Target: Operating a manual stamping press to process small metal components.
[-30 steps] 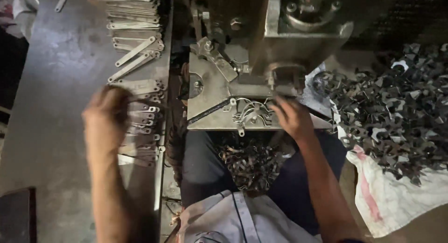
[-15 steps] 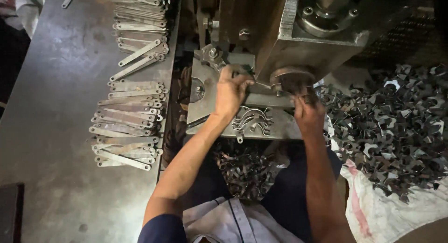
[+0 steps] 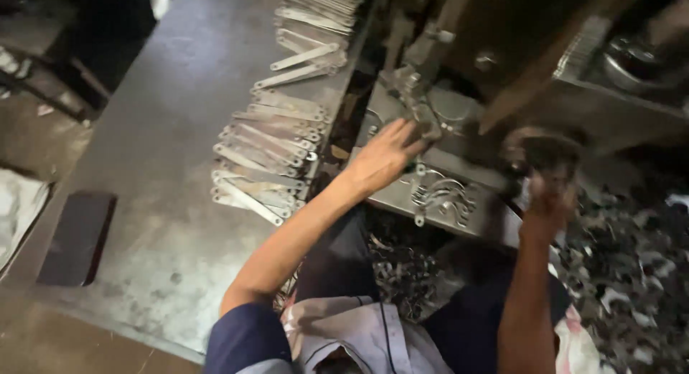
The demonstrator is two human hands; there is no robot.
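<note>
Compared with half a second ago, my view has swung and tilted, so the bench runs diagonally and the left hand sits lower on the machine. At 9 o'clock, a dark flat slab [image 3: 77, 237] lies on the grey metal bench [image 3: 165, 166]. Toward 11 o'clock, rows of flat metal strips [image 3: 269, 159] lie side by side along the bench edge. Near centre, my left hand [image 3: 384, 157] rests with fingers spread on the press bed [image 3: 402, 194], just beside a small cluster of curved stamped pieces [image 3: 439, 198]; it grips nothing that I can make out. At 3 o'clock, my right hand [image 3: 549, 198] is blurred below the round press head [image 3: 542, 150]; I cannot tell whether it is closed on anything. At 4 o'clock lies a heap of stamped scrap [image 3: 631, 273]. Risk, as I judge it: both hands are close to the tooling, so a stroke of the head could catch fingers.
</note>
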